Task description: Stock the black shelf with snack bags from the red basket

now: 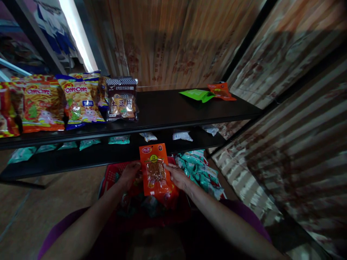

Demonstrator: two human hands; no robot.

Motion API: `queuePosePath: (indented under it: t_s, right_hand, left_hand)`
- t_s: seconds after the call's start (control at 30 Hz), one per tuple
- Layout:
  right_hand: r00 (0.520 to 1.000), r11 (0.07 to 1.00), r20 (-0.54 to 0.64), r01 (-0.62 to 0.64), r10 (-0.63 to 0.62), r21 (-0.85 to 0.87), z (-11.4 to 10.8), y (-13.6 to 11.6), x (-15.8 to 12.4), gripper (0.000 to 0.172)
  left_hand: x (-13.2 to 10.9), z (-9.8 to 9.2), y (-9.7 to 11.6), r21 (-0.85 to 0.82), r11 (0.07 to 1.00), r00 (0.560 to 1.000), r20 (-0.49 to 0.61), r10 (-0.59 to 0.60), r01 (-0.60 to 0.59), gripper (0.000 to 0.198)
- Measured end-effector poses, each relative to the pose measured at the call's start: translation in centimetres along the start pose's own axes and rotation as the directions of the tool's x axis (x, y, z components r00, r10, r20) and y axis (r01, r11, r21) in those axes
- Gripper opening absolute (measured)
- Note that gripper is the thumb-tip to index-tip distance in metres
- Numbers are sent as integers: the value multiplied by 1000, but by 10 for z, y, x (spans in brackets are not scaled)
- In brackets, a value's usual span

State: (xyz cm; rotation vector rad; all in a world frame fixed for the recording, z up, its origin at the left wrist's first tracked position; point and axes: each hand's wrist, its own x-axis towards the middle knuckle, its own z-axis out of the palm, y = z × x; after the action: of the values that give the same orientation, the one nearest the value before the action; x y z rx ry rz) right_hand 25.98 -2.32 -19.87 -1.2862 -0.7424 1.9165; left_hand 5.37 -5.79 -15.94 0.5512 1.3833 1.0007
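Note:
An orange snack packet (155, 169) with a clear window showing brown strips is held upright over a red basket (111, 177). My right hand (176, 176) grips its right edge, thumb on the front. At its left edge my left hand (131, 172) is closed, fingertips at the side of the packet and partly hidden. Behind its lower part, another orange packet (170, 198) shows, tilted, by my right hand. Darker packets lie in the shadowed basket below.
Colourful snack bags (81, 101) and a brown bag (121, 99) stand on the upper black shelf (159, 104). A green packet (197, 95) and an orange packet (222, 91) lie at its right. Small packets (119, 139) line the lower shelf. Teal packets (197, 169) are piled beside the basket.

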Motion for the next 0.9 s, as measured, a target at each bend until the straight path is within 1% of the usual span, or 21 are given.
queuePosePath:
  t_s: [0.07,0.23,0.37,0.4,0.53,0.67,0.8,0.9]
  right_hand:
    - [1000,999,17,-6,5,49,2,0,0,19]
    - [997,990,-17,-71,74,121,4,-4,-4,17]
    - [996,994,60,-67,62,84,5,-13,-13,16]
    - [996,995,68,-62,57,74,6,-15,-15,16]
    - [998,995,31,-48,46,85,9,-16,-17,16]
    - [998,994,23,-58,56,91,10,-12,-14,21]
    - [998,996,39,-44,41,81,9,-9,-13,17]
    - [995,996,72,-68,64,54,7,-7,-13,21]
  left_hand:
    - [-3,3,-1,-17,1000,1000,7,-24,24,12]
    - [-7,8,-3,0,999,998,49,-50,50,20]
    - [-9,6,3,-1,999,997,65,-50,50,20]
    - [-10,7,4,-11,999,997,58,-51,51,19]
    - [-18,9,3,-47,997,998,20,-63,64,19]
    - [-23,10,0,-46,997,998,-12,-56,55,17]
    - [-20,7,-2,-79,995,996,-60,-72,67,9]
    - [-12,3,-2,-106,993,994,-90,-56,46,4]
